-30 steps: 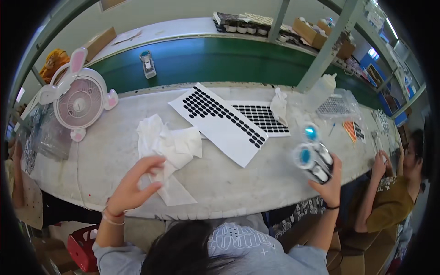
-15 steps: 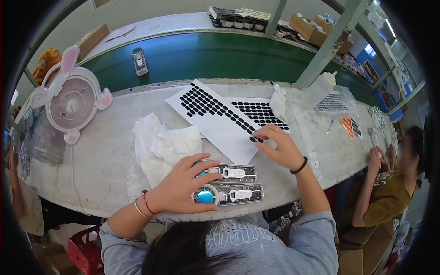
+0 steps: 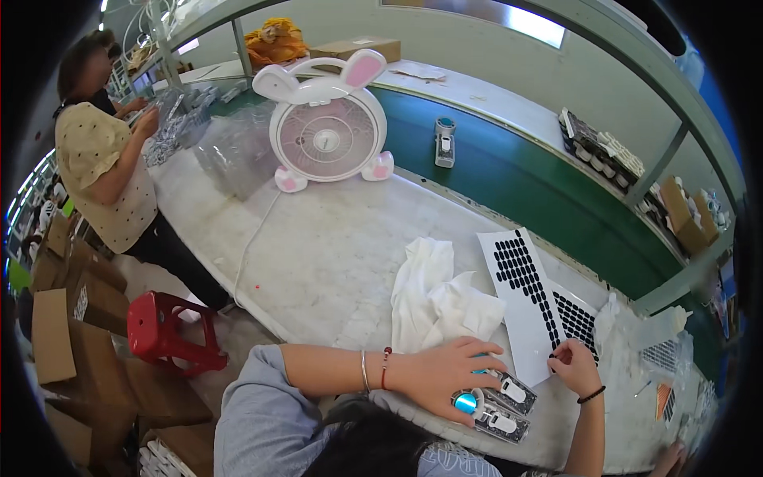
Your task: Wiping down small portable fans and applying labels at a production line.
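Note:
Two clear-bodied handheld devices lie side by side by the table's near edge, each with a white sliding part and a shiny blue round end: the nearer device (image 3: 502, 422) and the farther device (image 3: 515, 393). My left hand (image 3: 445, 375) rests over their blue ends with its fingers spread, thumb beside the nearer one. A white sheet (image 3: 520, 338) of black oval stickers (image 3: 517, 266) lies beyond them, partly bare. At the end of its sticker row, my right hand (image 3: 578, 372) has thumb and forefinger pinched together; what is between them is hidden.
Left of the sheet lies a crumpled white cloth (image 3: 437, 298). Under it on the right is a second sticker sheet (image 3: 574, 318). A rabbit-eared fan (image 3: 326, 139) stands farther left. Another device (image 3: 445, 143) sits on the green belt (image 3: 509, 171). A person (image 3: 111, 167) stands at left near a red stool (image 3: 171, 338).
My view has swung left, so the table things appear farther right. My right thumb and forefinger have come together at the sticker row's end. My left hand stays on the devices.

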Available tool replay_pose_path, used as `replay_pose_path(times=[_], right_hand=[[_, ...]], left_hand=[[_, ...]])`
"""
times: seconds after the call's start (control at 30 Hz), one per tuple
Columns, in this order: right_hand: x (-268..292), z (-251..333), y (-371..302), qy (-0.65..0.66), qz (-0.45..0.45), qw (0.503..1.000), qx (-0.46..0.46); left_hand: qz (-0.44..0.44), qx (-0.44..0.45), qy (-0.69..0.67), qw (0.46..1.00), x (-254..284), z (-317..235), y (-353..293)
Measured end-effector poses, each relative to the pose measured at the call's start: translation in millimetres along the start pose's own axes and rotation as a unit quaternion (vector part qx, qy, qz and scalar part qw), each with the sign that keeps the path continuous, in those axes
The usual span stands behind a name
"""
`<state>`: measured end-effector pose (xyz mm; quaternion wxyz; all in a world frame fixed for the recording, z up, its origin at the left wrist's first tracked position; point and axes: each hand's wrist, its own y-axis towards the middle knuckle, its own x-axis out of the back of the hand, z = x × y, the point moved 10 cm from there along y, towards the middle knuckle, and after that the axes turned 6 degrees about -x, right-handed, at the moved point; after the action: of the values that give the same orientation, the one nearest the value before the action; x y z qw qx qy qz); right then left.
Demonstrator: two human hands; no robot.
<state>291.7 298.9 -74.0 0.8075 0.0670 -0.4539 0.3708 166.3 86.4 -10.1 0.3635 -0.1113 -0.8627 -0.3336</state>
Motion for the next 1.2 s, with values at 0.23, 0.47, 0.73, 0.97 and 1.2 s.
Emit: replay_pose_path(times=[0.23, 0.47, 0.73, 0.97, 1.2], right_hand=[[6.2, 4.5, -17.9, 0.24, -0.038, 0.969, 0.041], [-2.4, 52.1, -73.2, 0.363, -0.04, 0.926, 0.097], [-27.6, 79.7, -85.1, 0.269, -0.051, 0.955, 0.112], [-35.4, 88.3, -76.7, 0.218, -0.081, 0.963, 0.137], [-35.5, 89.7, -75.0, 0.231, -0.085, 0.96, 0.134]], left_hand=[[0.008, -0.011, -0.023, 1.0, 4.5, 4.2, 4.4], [0.049, 0.03, 0.009, 0.998, 7.1, 12.5, 10.6], [0.068, 0.049, 0.011, 0.996, -1.5, 10.6, 12.6], [0.069, 0.051, 0.01, 0.996, -0.6, 10.7, 10.7], [0.071, 0.051, 0.01, 0.996, 0.2, 12.3, 11.5]])
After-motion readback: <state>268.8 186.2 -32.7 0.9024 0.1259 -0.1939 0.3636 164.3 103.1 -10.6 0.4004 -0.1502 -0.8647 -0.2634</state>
